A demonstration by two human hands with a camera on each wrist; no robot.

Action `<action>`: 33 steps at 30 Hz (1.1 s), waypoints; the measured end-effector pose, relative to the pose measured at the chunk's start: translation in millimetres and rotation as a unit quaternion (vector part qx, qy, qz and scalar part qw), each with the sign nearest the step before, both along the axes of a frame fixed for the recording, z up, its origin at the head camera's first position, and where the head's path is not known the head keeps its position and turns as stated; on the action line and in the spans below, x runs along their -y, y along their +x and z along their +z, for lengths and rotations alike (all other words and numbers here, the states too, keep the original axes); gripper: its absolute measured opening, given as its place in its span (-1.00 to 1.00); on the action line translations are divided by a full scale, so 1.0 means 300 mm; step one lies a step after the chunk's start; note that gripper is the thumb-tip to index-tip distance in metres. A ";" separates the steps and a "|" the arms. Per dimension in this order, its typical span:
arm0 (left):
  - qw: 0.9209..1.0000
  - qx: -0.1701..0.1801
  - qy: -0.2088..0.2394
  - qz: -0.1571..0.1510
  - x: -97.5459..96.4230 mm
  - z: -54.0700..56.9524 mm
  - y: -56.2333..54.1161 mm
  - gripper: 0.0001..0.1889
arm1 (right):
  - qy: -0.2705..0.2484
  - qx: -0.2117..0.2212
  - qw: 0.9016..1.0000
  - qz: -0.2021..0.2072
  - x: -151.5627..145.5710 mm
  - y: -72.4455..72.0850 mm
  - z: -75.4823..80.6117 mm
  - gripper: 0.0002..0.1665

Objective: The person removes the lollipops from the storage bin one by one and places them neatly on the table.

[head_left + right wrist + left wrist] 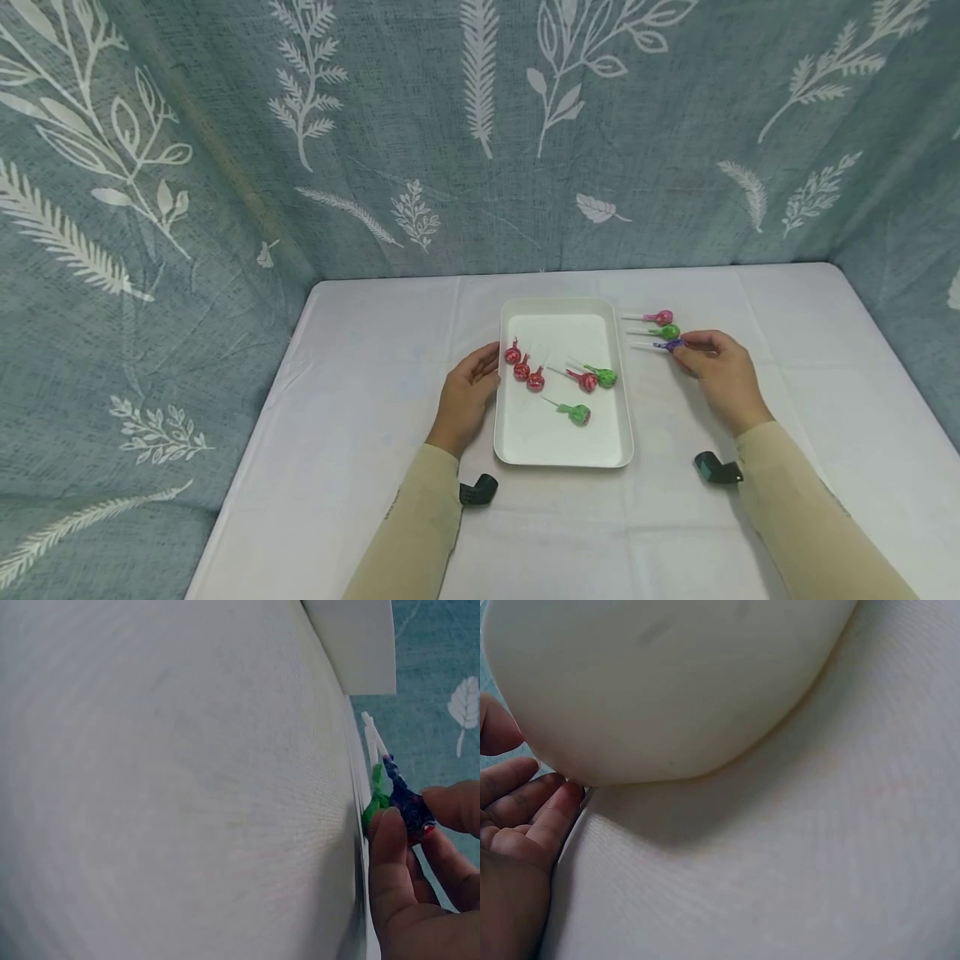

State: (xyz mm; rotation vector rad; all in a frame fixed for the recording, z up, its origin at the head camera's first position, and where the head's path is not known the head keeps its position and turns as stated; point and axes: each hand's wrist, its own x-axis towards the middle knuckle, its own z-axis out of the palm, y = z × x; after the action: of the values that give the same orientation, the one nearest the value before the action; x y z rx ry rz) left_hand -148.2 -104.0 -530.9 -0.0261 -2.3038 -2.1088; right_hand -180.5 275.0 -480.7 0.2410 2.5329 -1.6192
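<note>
A white tray (562, 446) lies on the table with several wrapped lollipops in it: red ones such as this red lollipop (536, 381) at the left and a green lollipop (579, 414) lower down. My left hand (467, 396) rests against the tray's left side, its fingertips (568, 792) at the outer wall. To the right of the tray, my right hand (718, 377) pinches a purple lollipop (409, 806) by its wrapped head between thumb and fingers, its stick pointing left. Just beyond it lie a green-wrapped lollipop (667, 332) and a pink lollipop (662, 317), sticks also toward the tray.
A white cloth (375, 375) covers the table. Blue-green curtains (450, 225) with white leaf prints stand behind and at both sides. Dark wrist devices, such as this wrist camera (716, 468), stick out inward from both sleeves.
</note>
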 end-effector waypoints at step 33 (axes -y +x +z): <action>1.000 0.007 0.012 -0.003 0.002 0.015 0.009 -0.47 | 0.024 0.031 0.999 -0.023 0.019 -0.039 -0.011 -0.51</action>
State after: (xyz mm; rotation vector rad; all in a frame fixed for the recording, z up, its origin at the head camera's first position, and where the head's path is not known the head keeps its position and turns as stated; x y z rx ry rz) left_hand -145.5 -104.5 -526.4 -0.0177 -2.2893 -2.1449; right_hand -192.3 269.3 -484.0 0.3514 2.5412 -1.5424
